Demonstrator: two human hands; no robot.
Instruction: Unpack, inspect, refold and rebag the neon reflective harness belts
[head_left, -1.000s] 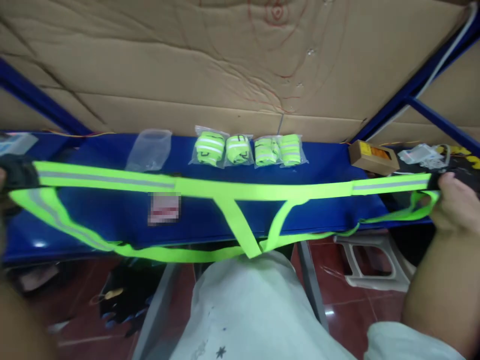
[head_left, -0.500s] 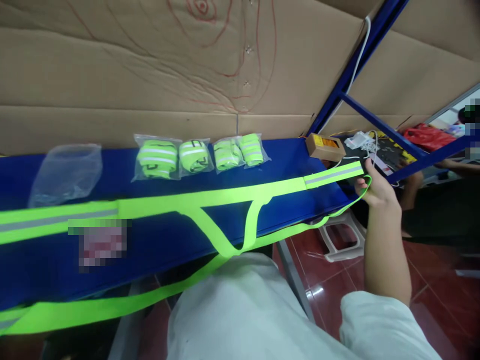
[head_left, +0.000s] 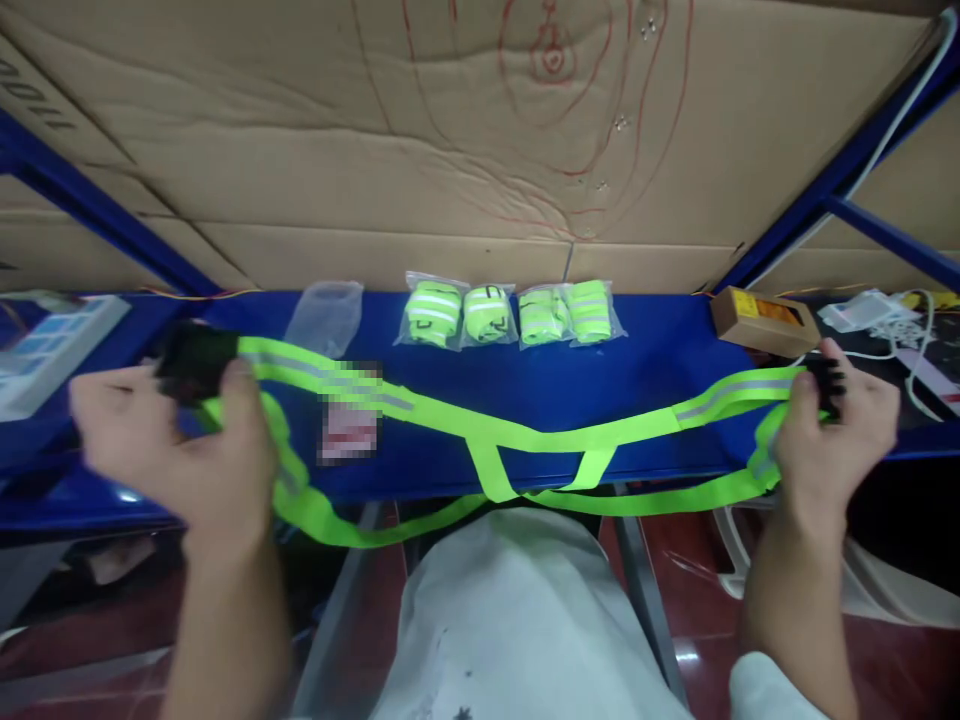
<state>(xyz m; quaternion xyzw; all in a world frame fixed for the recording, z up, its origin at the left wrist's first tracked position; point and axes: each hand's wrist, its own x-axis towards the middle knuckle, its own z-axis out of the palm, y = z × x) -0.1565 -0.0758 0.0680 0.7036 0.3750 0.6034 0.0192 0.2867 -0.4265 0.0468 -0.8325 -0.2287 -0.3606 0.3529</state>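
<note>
A neon-green reflective strap harness (head_left: 525, 440) hangs stretched between my two hands above a blue table (head_left: 660, 350). My left hand (head_left: 180, 450) is closed round its left end, where a black buckle (head_left: 196, 362) shows. My right hand (head_left: 836, 425) is closed round the right end and its black clip (head_left: 826, 382). The straps sag in the middle, with two short cross-straps near my lap. Grey reflective bands run along the upper strap.
Bagged rolled green straps (head_left: 459, 312) and a second bag (head_left: 570, 312) lie at the table's back by an empty clear bag (head_left: 326, 315). A small cardboard box (head_left: 763, 320) and white cables (head_left: 874, 315) sit right. A cardboard wall (head_left: 480, 130) stands behind. A white stool is under the table.
My hands have come closer together, so the harness sags where it was taut. The view swung right and back to centre, bringing my left hand into sight.
</note>
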